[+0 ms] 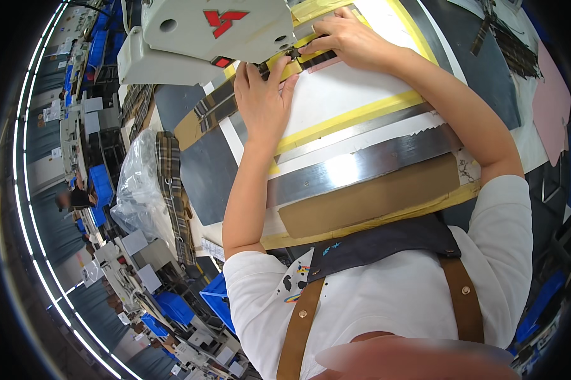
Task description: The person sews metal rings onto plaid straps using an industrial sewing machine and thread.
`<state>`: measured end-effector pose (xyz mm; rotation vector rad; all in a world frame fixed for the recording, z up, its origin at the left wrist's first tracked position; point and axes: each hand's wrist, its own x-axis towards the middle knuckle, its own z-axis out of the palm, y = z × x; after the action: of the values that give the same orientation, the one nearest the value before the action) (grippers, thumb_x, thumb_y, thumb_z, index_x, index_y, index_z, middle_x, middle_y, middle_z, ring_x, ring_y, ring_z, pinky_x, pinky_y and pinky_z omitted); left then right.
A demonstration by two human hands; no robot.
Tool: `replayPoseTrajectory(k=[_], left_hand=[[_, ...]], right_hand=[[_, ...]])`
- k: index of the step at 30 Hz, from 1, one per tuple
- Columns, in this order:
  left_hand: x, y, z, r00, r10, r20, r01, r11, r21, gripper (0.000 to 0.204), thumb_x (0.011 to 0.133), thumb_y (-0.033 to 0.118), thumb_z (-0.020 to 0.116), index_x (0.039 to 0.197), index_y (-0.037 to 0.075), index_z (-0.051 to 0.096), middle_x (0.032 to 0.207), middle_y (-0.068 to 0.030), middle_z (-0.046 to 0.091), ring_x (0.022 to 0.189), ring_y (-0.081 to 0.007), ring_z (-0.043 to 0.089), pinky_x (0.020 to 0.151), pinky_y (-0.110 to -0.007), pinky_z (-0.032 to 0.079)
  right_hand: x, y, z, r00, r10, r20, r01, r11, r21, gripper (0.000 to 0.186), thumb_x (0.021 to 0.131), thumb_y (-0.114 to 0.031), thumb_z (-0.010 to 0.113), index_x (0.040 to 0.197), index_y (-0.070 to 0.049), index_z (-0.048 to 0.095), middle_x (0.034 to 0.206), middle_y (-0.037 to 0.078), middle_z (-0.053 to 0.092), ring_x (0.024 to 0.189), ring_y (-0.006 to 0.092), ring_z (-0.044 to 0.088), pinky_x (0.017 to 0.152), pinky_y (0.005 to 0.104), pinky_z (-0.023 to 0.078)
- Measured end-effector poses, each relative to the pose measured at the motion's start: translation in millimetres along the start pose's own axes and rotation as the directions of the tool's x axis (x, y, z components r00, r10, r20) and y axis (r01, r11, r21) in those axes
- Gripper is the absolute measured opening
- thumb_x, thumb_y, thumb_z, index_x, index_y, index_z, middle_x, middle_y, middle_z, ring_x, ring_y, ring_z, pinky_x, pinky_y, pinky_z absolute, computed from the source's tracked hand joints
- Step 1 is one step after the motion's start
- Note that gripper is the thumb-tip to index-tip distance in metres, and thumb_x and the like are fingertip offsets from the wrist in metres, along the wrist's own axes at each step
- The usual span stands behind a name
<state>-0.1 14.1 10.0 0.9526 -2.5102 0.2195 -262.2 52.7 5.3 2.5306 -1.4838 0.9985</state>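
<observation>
— Workroom, far left: workstation rows, blue bins [173,306]. Next?
— Clear plastic bag [137,183]; beside it, one plaid piece [168,158], running lengthwise toward the worker.
— Item being handled?
— Plaid strip [217,104], dark, on the work surface, passing by the white machine head [190,38]. Long axis: slanting, lower left to upper right; left end near a tan piece [188,130].
— Left hand [263,101]?
— Fingers pointing forward, tips at the strip. Pinching or merely pressing: cannot tell.
— Room for moving?
— Tight under the machine head. Near side: white panel [342,95], bare up to yellow tape [355,121] roughly parallel to the strip; then a steel bar [399,155].
— Right hand [355,41]?
— Fingers spread, pointing left, tips down around the strip's right part. Far right: pink sheet [551,104].
</observation>
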Motion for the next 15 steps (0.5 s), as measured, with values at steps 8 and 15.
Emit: replayPoseTrajectory(k=[8,15], left_hand=[[-0.8,0.3,0.7,0.999,-0.019,-0.025,0.02,1.0,0.005,0.039,0.105,0.052,0.056,0.137,0.033,0.068,0.125,-0.0266,0.059,0.134,-0.0481,0.048,0.111,-0.056,0.039],[0.8,-1.6,-0.7,1.0,-0.019,-0.012,0.019,1.0,0.008,0.039,0.105,0.054,0.056,0.136,0.034,0.068,0.127,-0.0276,0.059,0.134,-0.0484,0.049,0.112,-0.057,0.038]], right_hand=[[0.5,-3.8,-1.4,0.998,0.047,0.043,-0.048,0.998,0.027,0.033,0.085,-0.014,0.078,0.117,-0.016,0.083,0.094,0.003,0.063,0.097,0.0262,0.056,0.101,0.0383,0.042],[1.2,-3.2,-1.8,0.998,0.052,0.032,-0.052,0.999,0.002,0.033,0.085,-0.011,0.076,0.117,-0.016,0.083,0.096,0.004,0.064,0.097,0.0279,0.056,0.1,0.0389,0.042]])
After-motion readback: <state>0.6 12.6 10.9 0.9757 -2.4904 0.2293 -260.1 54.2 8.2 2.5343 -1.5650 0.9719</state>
